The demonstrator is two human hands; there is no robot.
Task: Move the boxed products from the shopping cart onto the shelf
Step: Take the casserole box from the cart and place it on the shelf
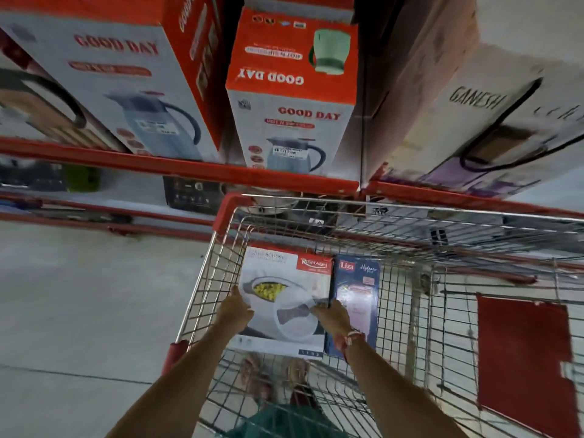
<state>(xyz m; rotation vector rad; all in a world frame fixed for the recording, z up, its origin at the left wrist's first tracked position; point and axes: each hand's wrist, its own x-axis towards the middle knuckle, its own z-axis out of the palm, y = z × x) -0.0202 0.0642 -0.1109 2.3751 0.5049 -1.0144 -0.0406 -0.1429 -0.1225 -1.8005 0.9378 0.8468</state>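
Note:
A white Rishabh box [284,279] with a red top band lies in the left end of the wire shopping cart [410,235]. My left hand [235,309] grips its left edge and my right hand [331,316] grips its right edge. A narrow blue Liza box [358,279] lies just to the right of it, partly under my right wrist. The red shelf rail [177,165] runs above the cart and carries tall Good Day jug boxes [294,99].
A large Good Day box [126,80] stands at the left of the shelf, brown and Ganesh cartons [493,121] at the right. A red panel [524,355] hangs on the cart's right side. Lower shelves [94,213] hold dark items. Grey floor [79,311] lies to the left.

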